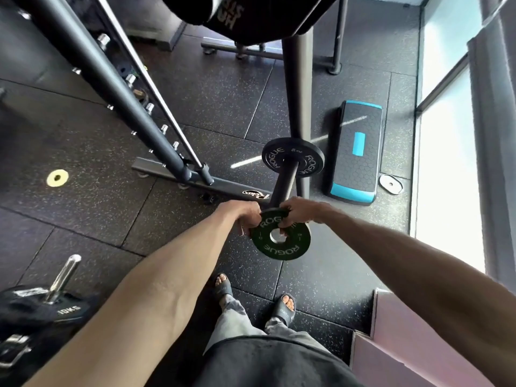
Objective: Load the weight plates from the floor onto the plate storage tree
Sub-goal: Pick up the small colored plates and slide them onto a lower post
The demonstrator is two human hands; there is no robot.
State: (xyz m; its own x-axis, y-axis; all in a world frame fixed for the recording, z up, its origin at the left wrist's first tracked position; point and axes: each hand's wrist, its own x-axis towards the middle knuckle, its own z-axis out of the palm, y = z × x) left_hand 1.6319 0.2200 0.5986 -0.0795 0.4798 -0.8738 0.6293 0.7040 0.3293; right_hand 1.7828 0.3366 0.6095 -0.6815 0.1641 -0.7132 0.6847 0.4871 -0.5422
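Note:
I hold a small green weight plate (282,241) marked ROGUE with both hands in the middle of the view. My left hand (245,216) grips its left rim. My right hand (296,212) grips its top edge, with fingers reaching to the centre hole. The plate sits at the near tip of a black peg (283,185) of the storage tree. A black ROGUE plate (293,157) hangs further back on that same peg, against the tree's upright post (297,88).
A rack with chrome pegs (131,107) slants across the upper left. A small yellow plate (57,177) and a small white plate (391,184) lie on the rubber floor. A blue-edged step platform (356,152) lies right. A 10 kg plate stack (42,305) sits lower left.

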